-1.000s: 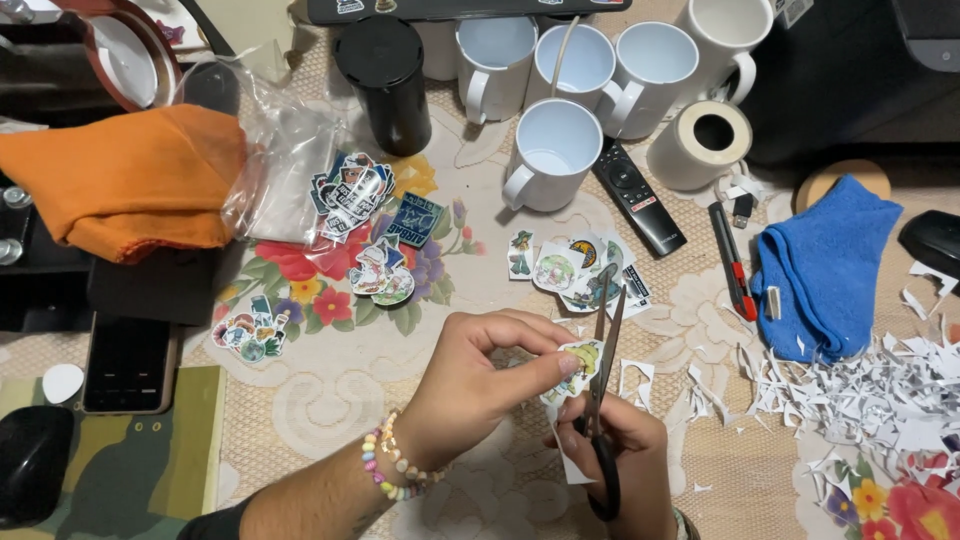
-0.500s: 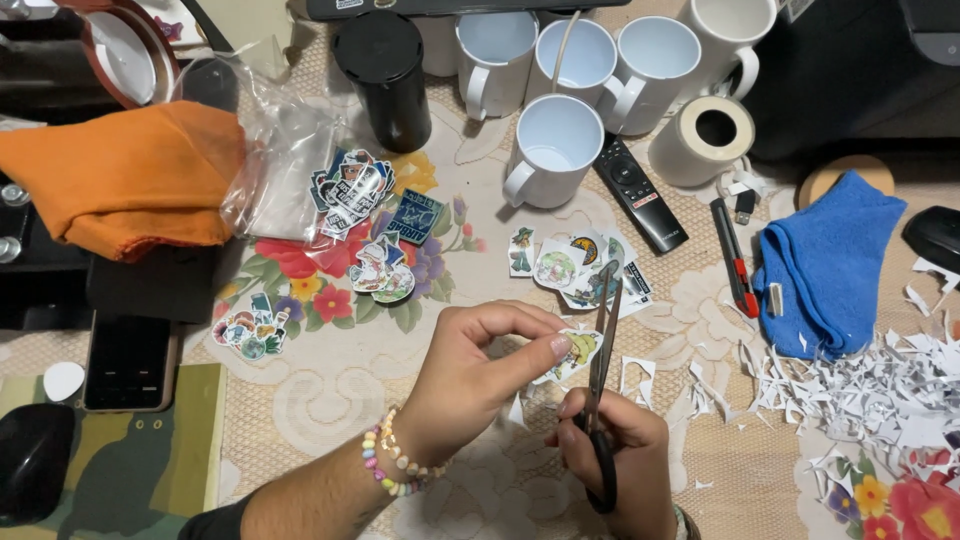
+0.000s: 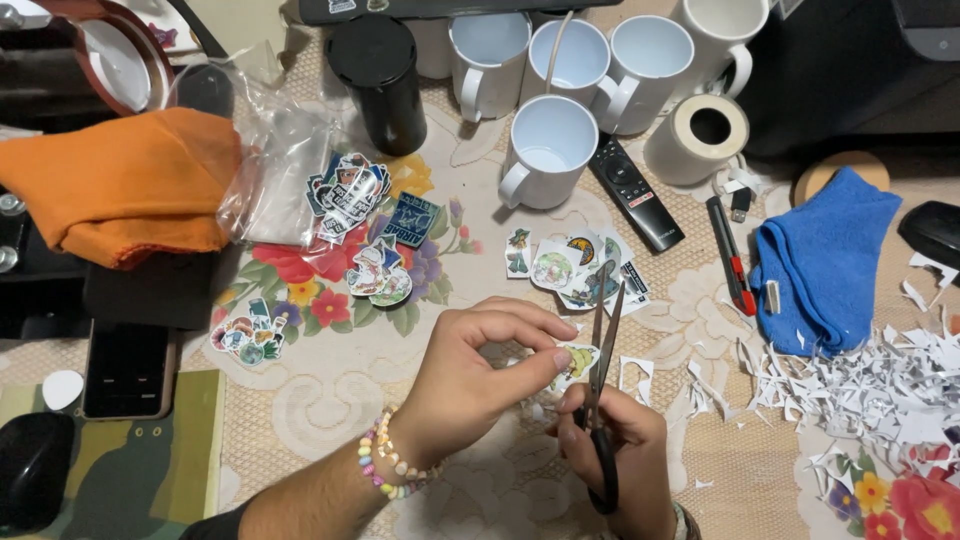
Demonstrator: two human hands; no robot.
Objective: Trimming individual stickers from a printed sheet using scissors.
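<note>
My left hand (image 3: pixel 478 375), with a bead bracelet on its wrist, pinches a small yellow-green sticker (image 3: pixel 577 362) between thumb and fingers. My right hand (image 3: pixel 618 455) grips black-handled scissors (image 3: pixel 601 375) pointing away from me, their blades slightly apart at the sticker's right edge. Just beyond the blade tips lies a small pile of cut stickers (image 3: pixel 570 265). More cut stickers (image 3: pixel 352 190) are heaped at the upper left, and a smaller cluster (image 3: pixel 247 335) lies further left.
Several white mugs (image 3: pixel 545 150), a black cylinder (image 3: pixel 379 80), a remote (image 3: pixel 636 190), a tape roll (image 3: pixel 698 137) and a utility knife (image 3: pixel 730 255) stand beyond. A blue cloth (image 3: pixel 825 255) and paper scraps (image 3: pixel 870 375) lie right. An orange cloth (image 3: pixel 120 185), phone (image 3: pixel 125 365) and mouse (image 3: pixel 30 465) lie left.
The sticker has been turned a little in my left fingers, and the scissors have shifted slightly along its edge. Nothing else has moved.
</note>
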